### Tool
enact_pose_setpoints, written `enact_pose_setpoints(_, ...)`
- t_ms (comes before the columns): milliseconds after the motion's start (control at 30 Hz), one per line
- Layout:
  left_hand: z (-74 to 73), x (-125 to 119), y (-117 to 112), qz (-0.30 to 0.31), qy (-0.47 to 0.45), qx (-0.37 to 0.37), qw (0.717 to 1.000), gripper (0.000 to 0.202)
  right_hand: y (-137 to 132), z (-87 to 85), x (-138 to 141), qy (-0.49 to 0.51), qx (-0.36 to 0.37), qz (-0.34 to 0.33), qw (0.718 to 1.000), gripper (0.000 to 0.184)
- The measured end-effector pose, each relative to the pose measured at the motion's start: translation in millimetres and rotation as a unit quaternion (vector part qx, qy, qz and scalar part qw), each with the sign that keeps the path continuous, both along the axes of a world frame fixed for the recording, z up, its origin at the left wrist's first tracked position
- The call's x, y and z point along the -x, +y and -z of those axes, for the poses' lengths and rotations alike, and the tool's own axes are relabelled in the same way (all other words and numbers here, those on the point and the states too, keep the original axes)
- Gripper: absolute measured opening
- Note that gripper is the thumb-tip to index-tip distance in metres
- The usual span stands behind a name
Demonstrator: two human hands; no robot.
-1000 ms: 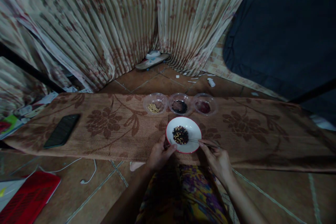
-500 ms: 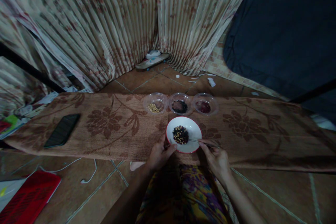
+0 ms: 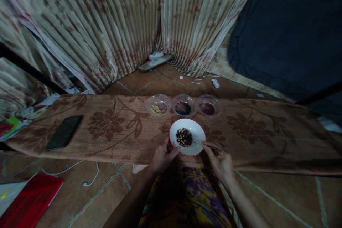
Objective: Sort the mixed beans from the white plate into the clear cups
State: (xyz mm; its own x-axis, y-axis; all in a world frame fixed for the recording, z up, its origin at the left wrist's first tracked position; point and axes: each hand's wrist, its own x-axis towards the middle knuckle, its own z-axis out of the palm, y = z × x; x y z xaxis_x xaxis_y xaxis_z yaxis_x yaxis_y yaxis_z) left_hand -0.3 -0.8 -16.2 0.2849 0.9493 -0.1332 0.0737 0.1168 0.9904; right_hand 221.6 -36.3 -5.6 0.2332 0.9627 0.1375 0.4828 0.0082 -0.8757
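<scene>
Striped curtains (image 3: 128, 17) hang beyond far edge of cloth-covered bench (image 3: 280, 149); no obstruction noted. Red-rimmed white plate (image 3: 198, 131) sits approx. mid-bench, nr. near edge. No visible chg. vs. prev. sec. in plate, hands or cups; work at pile appears ongoing, no bean seen lifted. Black smartphone (image 3: 63, 132) lies nr. left end, well apart. Left hand (image 3: 162, 156): thumb on plate's near-left rim, fingers curled at its side, gripping. Right hand (image 3: 222, 162): fingers closed on slim metal utensil (image 3: 197, 143); tweezers or chopsticks, can't tell. 3 clear plastic cups (image 3: 165, 103) in row along far edge, just beyond plate: yellow beans (image 3: 157, 110) L, black beans (image 3: 185, 109) ctr., dark red beans (image 3: 210, 109) R. Utensil tip at R side of mixed bean pile (image 3: 184, 137); contact prob., pinch unconfirmed.
</scene>
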Motion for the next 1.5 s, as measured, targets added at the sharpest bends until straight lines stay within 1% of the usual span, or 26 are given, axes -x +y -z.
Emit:
enact_pose_setpoints(100,0.9,0,0,-0.004,-0.016,0.005,1.000,0.056,1,2.1,0,0.000,-0.003,0.001,1.000,0.029)
enact_pose_setpoints(267,1.5,1,0,0.004,0.019,0.001,1.000,0.055,2,4.6,1,0.000,-0.018,0.004,1.000,0.029)
enact_pose_setpoints(467,1.1,1,1,0.012,0.019,0.004,1.000,0.052,2,5.5,1,-0.009,-0.039,-0.002,0.999,0.028)
enact_pose_setpoints(633,0.9,1,1,0.007,0.025,0.002,1.000,0.059,2,6.4,0,-0.015,-0.037,0.002,0.999,0.027)
enact_pose_setpoints(700,0.4,1,1,0.007,0.022,0.007,1.000,0.059,2,5.5,-1,-0.018,-0.034,0.002,0.999,0.027)
enact_pose_setpoints(833,-0.8,1,1,0.011,0.004,0.003,1.000,0.054,2,1.6,-1,-0.025,-0.025,-0.005,0.999,0.028)
enact_pose_setpoints(933,-1.2,1,1,0.010,-0.003,0.001,1.000,0.052,1,-0.9,-1,-0.039,-0.031,-0.015,0.999,0.027)
enact_pose_setpoints(1067,0.9,0,1,0.009,0.003,0.005,1.000,0.051,0,-1.9,-4,-0.049,-0.040,-0.019,0.998,0.027)
enact_pose_setpoints(1200,3.2,1,1,0.013,-0.005,0.006,1.000,0.054,0,-4.8,-4,-0.046,-0.023,-0.019,0.998,0.029)
enact_pose_setpoints(1367,-2.5,1,1,0.005,0.023,0.002,1.000,0.057,2,-10.1,-1,-0.049,-0.012,-0.026,0.998,0.030)
enact_pose_setpoints(1500,-5.9,0,0,-0.004,0.028,0.007,1.000,0.059,2,-8.5,-1,-0.057,-0.012,-0.023,0.998,0.032)
